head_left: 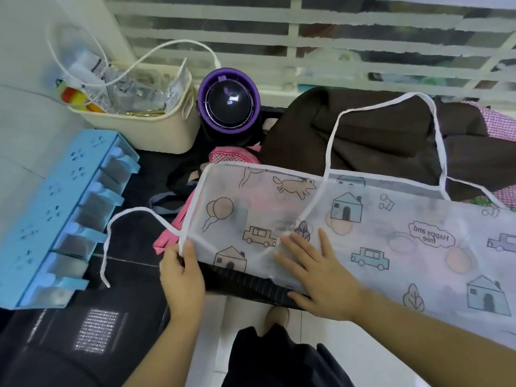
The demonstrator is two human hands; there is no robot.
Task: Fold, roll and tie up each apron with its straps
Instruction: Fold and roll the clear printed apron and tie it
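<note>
A translucent white apron (363, 227) printed with houses, cars and balloons lies folded lengthwise across the dark counter. My left hand (181, 272) pinches its near left corner, where a white waist strap (122, 219) trails off to the left. My right hand (318, 263) presses flat on the apron with fingers spread. A white neck strap (391, 104) loops up over a dark brown apron (377, 141) behind. A pink checked apron (231, 156) pokes out under the far left edge.
A blue spice rack (58, 210) lies at the left. Behind it stand a cream basket (156, 132) full of packets and a purple round appliance (227, 101) with a white cable. A barred window runs along the back. White floor tiles show below the counter edge.
</note>
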